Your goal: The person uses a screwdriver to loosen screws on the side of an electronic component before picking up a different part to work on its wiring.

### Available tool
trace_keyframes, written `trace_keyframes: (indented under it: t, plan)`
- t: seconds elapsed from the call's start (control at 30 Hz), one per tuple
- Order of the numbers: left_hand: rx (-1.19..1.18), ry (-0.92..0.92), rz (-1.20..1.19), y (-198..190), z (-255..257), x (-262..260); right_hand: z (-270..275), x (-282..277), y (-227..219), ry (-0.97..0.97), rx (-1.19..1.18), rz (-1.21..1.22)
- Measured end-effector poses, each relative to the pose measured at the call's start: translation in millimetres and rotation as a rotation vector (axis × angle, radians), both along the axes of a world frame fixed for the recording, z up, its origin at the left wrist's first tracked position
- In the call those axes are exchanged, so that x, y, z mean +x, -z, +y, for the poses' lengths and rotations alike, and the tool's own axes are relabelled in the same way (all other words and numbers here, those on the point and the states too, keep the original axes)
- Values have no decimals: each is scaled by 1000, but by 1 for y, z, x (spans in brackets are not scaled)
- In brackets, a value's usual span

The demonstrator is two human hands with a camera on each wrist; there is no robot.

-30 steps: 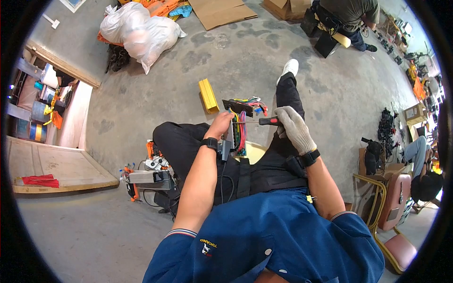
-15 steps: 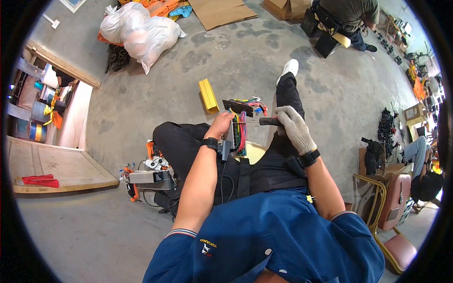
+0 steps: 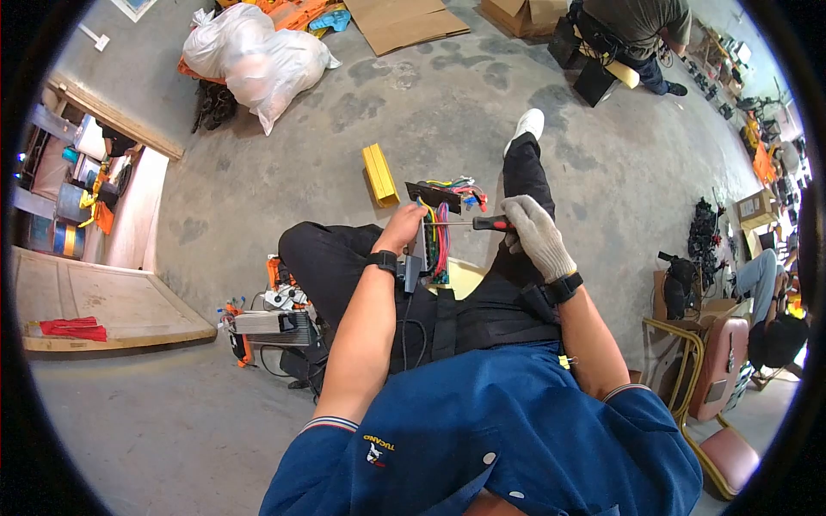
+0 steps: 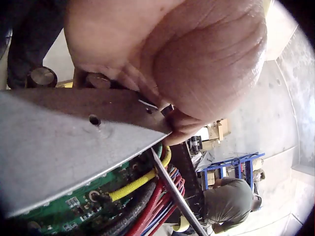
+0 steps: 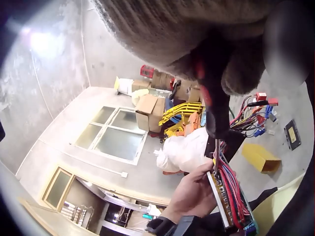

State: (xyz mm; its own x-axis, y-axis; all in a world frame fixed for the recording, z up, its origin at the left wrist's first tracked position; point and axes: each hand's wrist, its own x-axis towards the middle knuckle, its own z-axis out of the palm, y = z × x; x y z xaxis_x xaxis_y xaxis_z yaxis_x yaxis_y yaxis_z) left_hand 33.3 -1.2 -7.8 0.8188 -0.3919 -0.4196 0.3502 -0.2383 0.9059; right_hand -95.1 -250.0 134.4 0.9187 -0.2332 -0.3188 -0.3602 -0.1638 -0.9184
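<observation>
My bare left hand (image 3: 403,228) grips a circuit board unit by the end of its grey metal plate (image 4: 64,142). The green circuit board (image 4: 74,206) lies along the plate, and thick yellow, black and red wires (image 4: 142,201) run off it. In my right hand (image 3: 538,236), which wears a knitted glove, is a screwdriver (image 3: 490,223) with a black and red handle. Its shaft points left across the wires, the tip right at the plate's edge near my left fingers. Beyond the wires is a black end plate (image 3: 426,193) with coloured connector leads.
A yellow rectangular housing (image 3: 379,175) stands on the concrete floor ahead of the left knee. Left of the lap lies a finned metal unit (image 3: 275,328). White bags (image 3: 258,60) and flat cardboard (image 3: 404,21) lie farther off; a chair (image 3: 718,378) stands at right.
The screwdriver's handle has turned about its length: its red part showed, went out of sight, and shows again. Both hands and the circuit board unit stay in place.
</observation>
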Motion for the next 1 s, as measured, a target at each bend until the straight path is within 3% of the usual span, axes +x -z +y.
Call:
trace_keyframes:
  t: [0.13,0.27,0.43,0.77,1.0]
  plan:
    - [-11,14,16,-1,0,0,-3,1,17,3,-36,-181]
    - [-17,3,14,-4,0,-1,0,0,8,5,-97,-162]
    - [18,22,-16,2,0,1,2,1,-4,12,19,20]
    - [20,17,-40,-1,0,0,0,-1,10,-5,-11,-175]
    - [33,8,-41,-1,-1,-1,-5,0,10,31,15,29]
